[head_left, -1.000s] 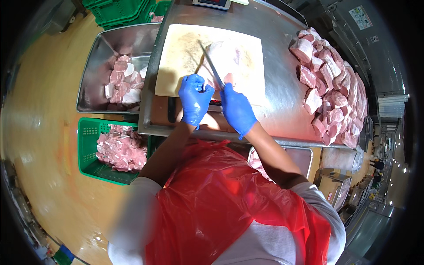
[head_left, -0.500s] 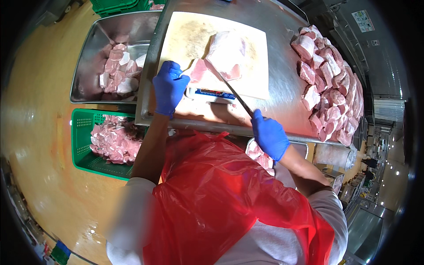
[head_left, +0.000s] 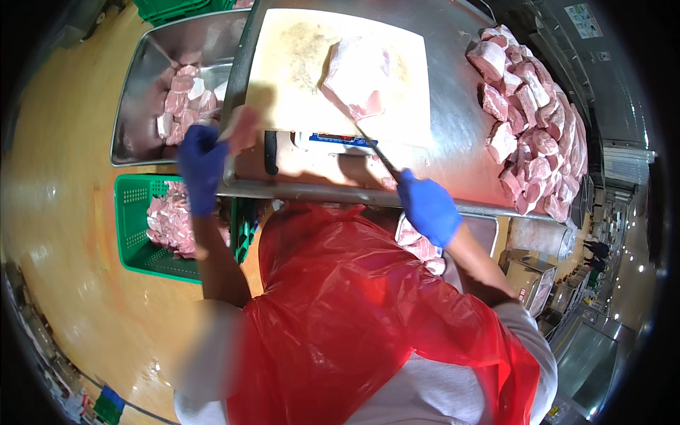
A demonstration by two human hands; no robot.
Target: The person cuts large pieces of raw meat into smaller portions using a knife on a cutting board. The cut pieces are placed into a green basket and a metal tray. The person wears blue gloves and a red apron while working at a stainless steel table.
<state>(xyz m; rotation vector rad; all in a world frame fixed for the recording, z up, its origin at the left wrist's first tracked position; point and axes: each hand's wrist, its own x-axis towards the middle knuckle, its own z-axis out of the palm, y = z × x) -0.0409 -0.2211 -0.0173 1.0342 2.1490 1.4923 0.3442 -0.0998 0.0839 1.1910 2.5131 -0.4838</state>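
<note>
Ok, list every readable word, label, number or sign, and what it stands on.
Nothing reads clearly:
Blue control panel below the cutting board: markings too small.
Larger wall notice, upper right: too small.
Smaller wall sign below it: too small.
Red mark on the brown box: too small.

One left hand (head_left: 201, 168), one right hand (head_left: 430, 210), one held knife (head_left: 385, 161), one cutting board (head_left: 280, 81), one scale (head_left: 333, 141) and one apron (head_left: 375, 290) show, with at least two steel pans (head_left: 142, 92) and two green baskets (head_left: 127, 227). Meat makes one block (head_left: 358, 74), one slice (head_left: 244, 127) and one heap (head_left: 538, 138) too crowded to count.
</note>
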